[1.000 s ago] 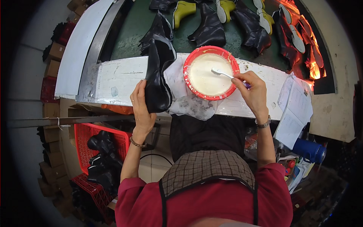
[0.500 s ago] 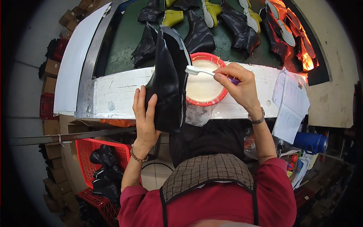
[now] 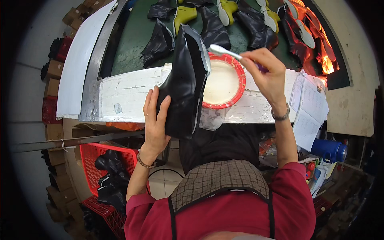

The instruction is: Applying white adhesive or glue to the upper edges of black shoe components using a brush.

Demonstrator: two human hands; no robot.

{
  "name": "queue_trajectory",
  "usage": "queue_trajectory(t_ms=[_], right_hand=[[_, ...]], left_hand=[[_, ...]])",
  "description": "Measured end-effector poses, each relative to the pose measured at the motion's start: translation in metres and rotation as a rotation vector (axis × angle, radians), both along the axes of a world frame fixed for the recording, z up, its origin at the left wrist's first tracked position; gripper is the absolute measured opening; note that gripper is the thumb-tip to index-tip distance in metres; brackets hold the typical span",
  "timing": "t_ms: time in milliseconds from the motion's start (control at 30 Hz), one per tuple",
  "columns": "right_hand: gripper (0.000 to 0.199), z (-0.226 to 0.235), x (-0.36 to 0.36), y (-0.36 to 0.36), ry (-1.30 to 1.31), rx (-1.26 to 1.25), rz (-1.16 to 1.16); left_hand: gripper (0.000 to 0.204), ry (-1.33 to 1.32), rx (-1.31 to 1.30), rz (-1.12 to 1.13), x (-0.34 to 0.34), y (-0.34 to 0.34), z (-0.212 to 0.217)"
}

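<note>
My left hand [image 3: 155, 120] grips the lower part of a black leather boot upper [image 3: 178, 92] and holds it up at the bench edge. The upper's open edge, with a pale lining, faces right. In my right hand [image 3: 267, 72] is a toothbrush [image 3: 226, 52] with a white head and neck; part of a purple handle shows behind the fingers. Its head is close to the upper's lined edge; whether it touches cannot be told. Beneath the brush sits a red bowl [image 3: 241, 78] holding a cream-coloured liquid, partly hidden by the upper.
Beyond the white bench edge [image 3: 124, 98], a green belt [image 3: 128, 52] carries black boot uppers [image 3: 158, 44] and yellow lasts [image 3: 185, 17]. An orange glow lights its far right. Papers [image 3: 310, 108] hang at right above a blue flask [image 3: 328, 151]. A red basket [image 3: 90, 172] stands lower left.
My right hand has moved up and to the right, bringing the toothbrush higher above the bowl. The boot upper has shifted slightly right and leans more to the right at its top.
</note>
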State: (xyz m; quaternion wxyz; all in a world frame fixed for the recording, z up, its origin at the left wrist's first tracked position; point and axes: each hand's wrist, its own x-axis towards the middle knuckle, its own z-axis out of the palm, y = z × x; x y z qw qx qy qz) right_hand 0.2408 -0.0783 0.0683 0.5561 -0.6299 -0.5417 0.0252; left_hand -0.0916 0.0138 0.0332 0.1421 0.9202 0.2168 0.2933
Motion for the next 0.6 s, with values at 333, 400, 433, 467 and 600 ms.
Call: queue_trajectory(t_ms=[333,400,433,467,600], right_hand=[[0.011,-0.028,-0.018,-0.022,0.216,-0.192,0.123],[0.011,-0.029,-0.012,-0.018,0.162,-0.167,0.068],[0.011,-0.029,-0.011,-0.015,0.163,-0.167,0.069],[0.011,-0.03,-0.01,-0.012,0.144,-0.116,0.057],[0.014,-0.023,-0.018,-0.014,0.123,-0.064,0.091]], left_hand=[[0.092,-0.173,0.026,-0.047,0.015,0.005,-0.003],[0.091,-0.182,0.029,-0.053,0.018,0.004,-0.003],[0.089,-0.192,0.031,-0.059,0.019,0.004,-0.002],[0.089,-0.191,0.03,-0.057,0.021,0.003,-0.001],[0.085,-0.124,-0.019,0.032,0.024,0.002,0.009]])
